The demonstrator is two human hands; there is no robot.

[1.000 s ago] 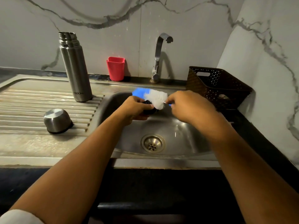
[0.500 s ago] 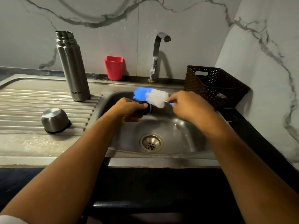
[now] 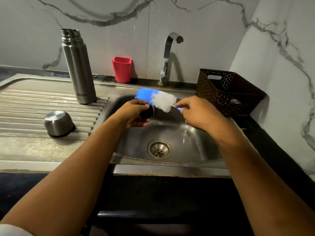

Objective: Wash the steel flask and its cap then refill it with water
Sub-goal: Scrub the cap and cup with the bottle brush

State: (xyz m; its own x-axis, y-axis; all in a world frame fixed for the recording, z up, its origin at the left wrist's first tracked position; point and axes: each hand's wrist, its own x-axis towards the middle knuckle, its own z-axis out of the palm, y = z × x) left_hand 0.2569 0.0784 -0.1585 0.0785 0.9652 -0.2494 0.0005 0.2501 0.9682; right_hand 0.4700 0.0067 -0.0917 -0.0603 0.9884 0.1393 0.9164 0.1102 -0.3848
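The open steel flask (image 3: pixel 80 68) stands upright on the ribbed draining board (image 3: pixel 30 103), left of the basin. Its steel outer cap (image 3: pixel 58 123) lies upside down nearer the front of the board. Over the sink basin (image 3: pixel 196 143) my left hand (image 3: pixel 133 113) grips a small black inner stopper (image 3: pixel 148 113), mostly hidden by my fingers. My right hand (image 3: pixel 197 113) holds the thin handle of a blue and white bottle brush (image 3: pixel 156 98). The bristles lie across the top of the stopper, the blue tip pointing left.
A steel tap (image 3: pixel 167 55) rises behind the basin, with no water running. A red plastic cup (image 3: pixel 121 69) stands against the marble wall. A dark perforated basket (image 3: pixel 228 91) sits on the black counter to the right. The drain (image 3: pixel 159 149) is open.
The brush has shifted slightly over the stopper, and my left hand has turned the stopper a little. Flask and steel cap stay where they were.
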